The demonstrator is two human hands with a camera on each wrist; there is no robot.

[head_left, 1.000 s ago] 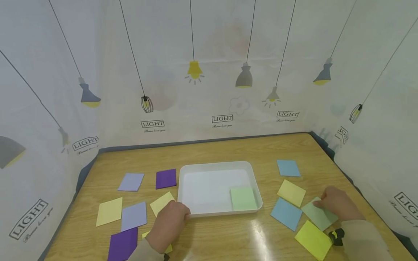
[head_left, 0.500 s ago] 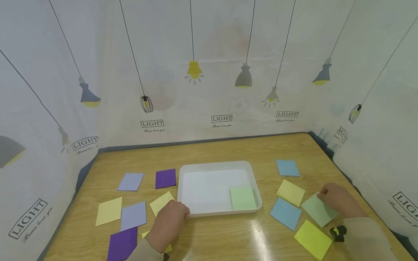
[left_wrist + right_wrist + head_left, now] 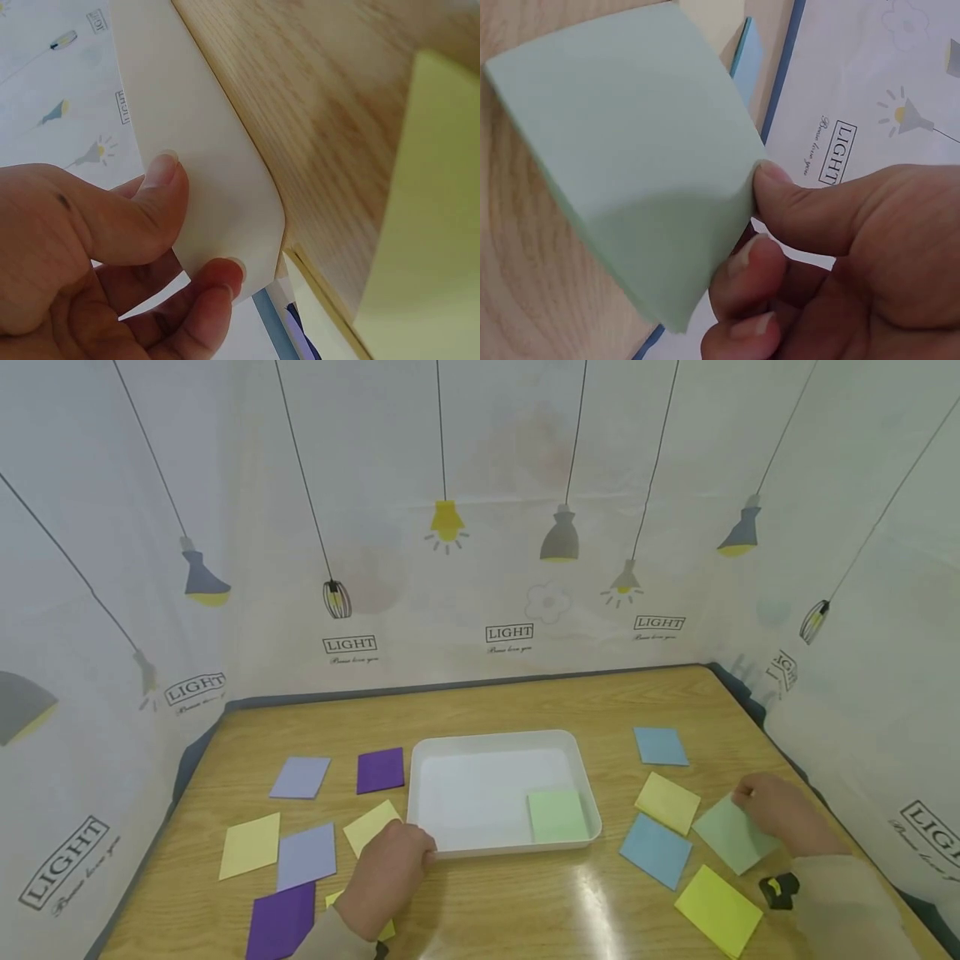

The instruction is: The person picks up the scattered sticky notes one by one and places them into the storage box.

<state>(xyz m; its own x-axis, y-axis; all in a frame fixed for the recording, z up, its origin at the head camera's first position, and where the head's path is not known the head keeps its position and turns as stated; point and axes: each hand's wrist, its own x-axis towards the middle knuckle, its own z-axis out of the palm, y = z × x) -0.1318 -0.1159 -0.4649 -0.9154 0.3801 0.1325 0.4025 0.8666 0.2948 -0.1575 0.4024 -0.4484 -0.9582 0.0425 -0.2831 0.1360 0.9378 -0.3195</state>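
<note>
My left hand (image 3: 393,877) grips the front left corner of a shallow white tray (image 3: 472,793). In the left wrist view the thumb presses on the tray's outer wall (image 3: 202,142), with fingers curled at the rim. A pale green sticky note pad (image 3: 558,816) lies inside the tray at its front right corner. On the right, my right hand (image 3: 783,814) pinches another pale green sticky note pad (image 3: 729,835) by its edge, between thumb and fingers. The right wrist view shows this pad (image 3: 630,135) bent slightly where it is held.
Close to the right hand's pad lie a blue pad (image 3: 656,852), a pale yellow pad (image 3: 668,802) and a bright yellow pad (image 3: 718,910). Another blue pad (image 3: 661,747) lies farther back. Left of the tray are purple (image 3: 381,771), lilac (image 3: 307,857) and yellow pads (image 3: 251,846).
The right hand has shifted slightly away and to the right on the pale green pad, whose surface shows more. The left hand and the tray stay where they were.
</note>
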